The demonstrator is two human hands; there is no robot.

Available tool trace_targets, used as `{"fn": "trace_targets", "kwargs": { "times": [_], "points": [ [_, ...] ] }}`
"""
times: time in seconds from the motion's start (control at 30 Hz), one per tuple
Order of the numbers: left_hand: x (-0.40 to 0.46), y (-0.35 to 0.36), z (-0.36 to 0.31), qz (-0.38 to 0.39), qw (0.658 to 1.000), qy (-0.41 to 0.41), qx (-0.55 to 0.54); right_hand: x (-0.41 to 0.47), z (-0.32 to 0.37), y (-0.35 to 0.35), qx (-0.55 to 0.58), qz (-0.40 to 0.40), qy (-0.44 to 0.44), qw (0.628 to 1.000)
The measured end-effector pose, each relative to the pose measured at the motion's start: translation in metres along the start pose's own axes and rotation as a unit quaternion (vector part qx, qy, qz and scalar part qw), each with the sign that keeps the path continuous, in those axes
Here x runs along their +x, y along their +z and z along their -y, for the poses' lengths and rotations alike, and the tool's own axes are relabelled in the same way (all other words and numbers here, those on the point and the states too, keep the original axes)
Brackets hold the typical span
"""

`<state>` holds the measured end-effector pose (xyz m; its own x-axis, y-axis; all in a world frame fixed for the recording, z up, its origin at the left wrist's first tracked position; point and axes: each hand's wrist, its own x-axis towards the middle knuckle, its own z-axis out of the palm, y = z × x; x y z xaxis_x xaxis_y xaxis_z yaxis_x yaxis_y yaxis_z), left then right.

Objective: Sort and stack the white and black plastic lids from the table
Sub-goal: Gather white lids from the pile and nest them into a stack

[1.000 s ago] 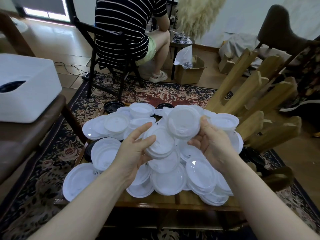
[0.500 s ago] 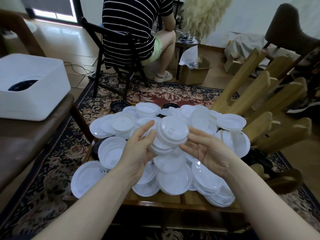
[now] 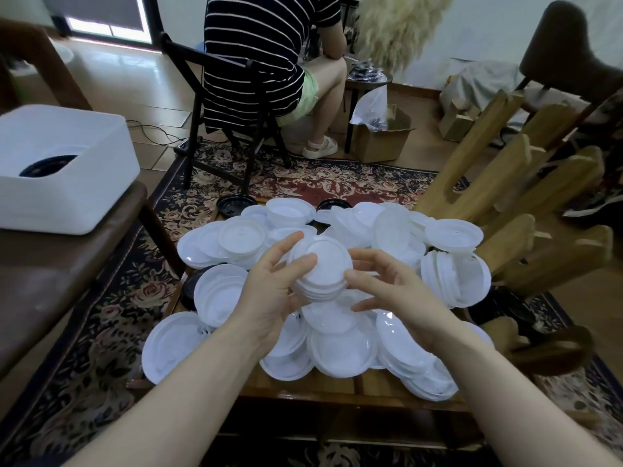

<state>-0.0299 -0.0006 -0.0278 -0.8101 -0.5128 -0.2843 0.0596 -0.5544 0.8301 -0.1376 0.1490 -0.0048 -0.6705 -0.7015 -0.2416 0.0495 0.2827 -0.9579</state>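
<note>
A small stack of white lids is held above the table. My left hand grips the stack from its left side, thumb on top. My right hand is at the stack's right edge, thumb touching the rim and fingers curled under it. Below them a heap of white lids covers the wooden table. Black lids peek out at the heap's far edge and another black lid at its left.
A white bin holding black lids sits on a brown bench at the left. A person in a striped shirt sits on a black chair beyond the table. A wooden rack leans at the right. A patterned rug lies underneath.
My right hand brought a white lid down from the raised position onto the stack in my left hand and now closes on the stack's right edge.
</note>
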Motion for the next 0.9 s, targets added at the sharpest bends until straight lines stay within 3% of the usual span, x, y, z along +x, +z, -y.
{"fn": "trace_targets", "kwargs": {
  "times": [0.23, 0.33, 0.4, 0.47, 0.5, 0.57, 0.63, 0.9],
  "points": [
    [-0.003, 0.001, 0.003, 0.079, 0.996, -0.008, 0.046, 0.002, -0.002, -0.002, 0.067, 0.042, 0.010, 0.997],
    [-0.003, 0.002, 0.003, 0.071, 0.996, -0.009, 0.053, 0.001, -0.002, -0.008, 0.053, 0.052, 0.004, 0.997],
    [-0.003, 0.003, 0.002, 0.057, 0.997, -0.002, 0.056, 0.002, 0.000, -0.010, 0.017, 0.038, -0.011, 0.999],
    [-0.002, 0.003, 0.002, 0.044, 0.997, 0.005, 0.060, 0.010, 0.001, -0.015, -0.054, -0.031, -0.055, 0.997],
    [0.000, 0.002, 0.002, 0.036, 0.998, 0.007, 0.060, 0.017, -0.001, -0.020, -0.124, -0.090, -0.092, 0.984],
    [0.001, -0.003, 0.003, 0.024, 0.998, 0.000, 0.056, 0.032, -0.004, -0.035, -0.291, -0.198, -0.158, 0.923],
    [0.002, -0.007, 0.002, 0.019, 0.999, -0.011, 0.047, 0.047, -0.005, -0.048, -0.403, -0.244, -0.184, 0.863],
    [0.013, -0.018, -0.012, 0.021, 0.999, -0.022, 0.032, 0.101, 0.011, -0.069, -0.589, -0.162, 0.004, 0.792]
  ]
}}
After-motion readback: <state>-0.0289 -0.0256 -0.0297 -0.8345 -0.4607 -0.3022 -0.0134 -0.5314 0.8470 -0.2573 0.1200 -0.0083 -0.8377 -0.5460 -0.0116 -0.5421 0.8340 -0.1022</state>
